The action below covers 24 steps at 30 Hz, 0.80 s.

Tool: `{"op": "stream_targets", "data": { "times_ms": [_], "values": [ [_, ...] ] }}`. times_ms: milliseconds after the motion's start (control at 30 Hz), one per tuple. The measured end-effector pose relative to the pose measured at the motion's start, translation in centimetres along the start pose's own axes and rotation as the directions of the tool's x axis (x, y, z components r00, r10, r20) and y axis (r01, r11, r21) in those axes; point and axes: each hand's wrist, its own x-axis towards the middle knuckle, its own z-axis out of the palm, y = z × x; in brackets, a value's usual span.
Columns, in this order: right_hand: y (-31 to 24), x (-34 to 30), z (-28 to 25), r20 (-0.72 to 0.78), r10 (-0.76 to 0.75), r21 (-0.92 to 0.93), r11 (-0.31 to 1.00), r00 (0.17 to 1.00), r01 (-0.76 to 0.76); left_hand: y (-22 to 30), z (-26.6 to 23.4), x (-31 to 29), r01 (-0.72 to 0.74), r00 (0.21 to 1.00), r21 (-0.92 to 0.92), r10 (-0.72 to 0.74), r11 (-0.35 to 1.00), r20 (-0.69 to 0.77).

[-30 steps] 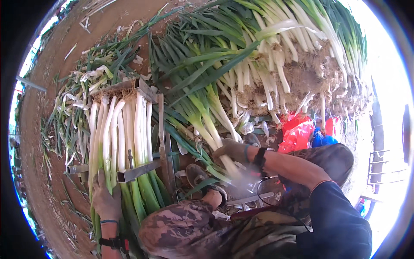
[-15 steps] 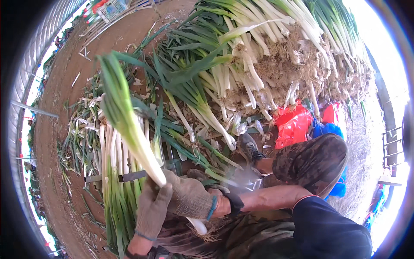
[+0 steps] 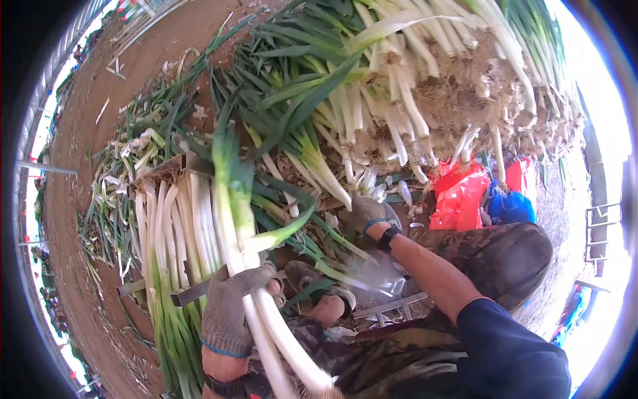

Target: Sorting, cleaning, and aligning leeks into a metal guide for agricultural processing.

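Left hand (image 3: 229, 309) snug around two leeks (image 3: 290, 338), right hand (image 3: 367, 211) at another leek (image 3: 328, 178), its grip unclear.

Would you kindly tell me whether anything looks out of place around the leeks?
Yes: scraps lie strewn over the floor left of the rack, untidy beside the leeks lined up in it. A pale leaf also lies crosswise over the pile, askew to the leeks under it.

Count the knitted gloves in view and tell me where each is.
2: one glove on the left hand, gripping leeks; one on the right hand, at the pale end of another leek. No others show.
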Motion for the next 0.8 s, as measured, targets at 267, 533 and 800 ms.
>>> {"op": "stream_targets", "data": {
  "times_ms": [267, 533, 800],
  "values": [
    [3.2, 5.2, 4.9, 0.019, -0.078, 0.001, 0.997, 0.997, 0.078, 2.4, 0.2, -0.8, -0.154, 0.984, 0.061, 0.158, 0.986, -0.077],
    [2.6, 2.9, -7.1, 0.086, 0.029, 0.972, 0.218, 0.996, -0.09, 2.7, -1.7, -0.9, -0.27, 0.933, 0.104, 0.286, 0.957, -0.219],
    [0.4, 4.0, -6.9, 0.026, 0.081, 0.968, 0.247, 0.996, -0.046, 2.5, -1.6, -1.9, -0.274, 0.924, 0.108, 0.293, 0.956, -0.247]
  ]
}}
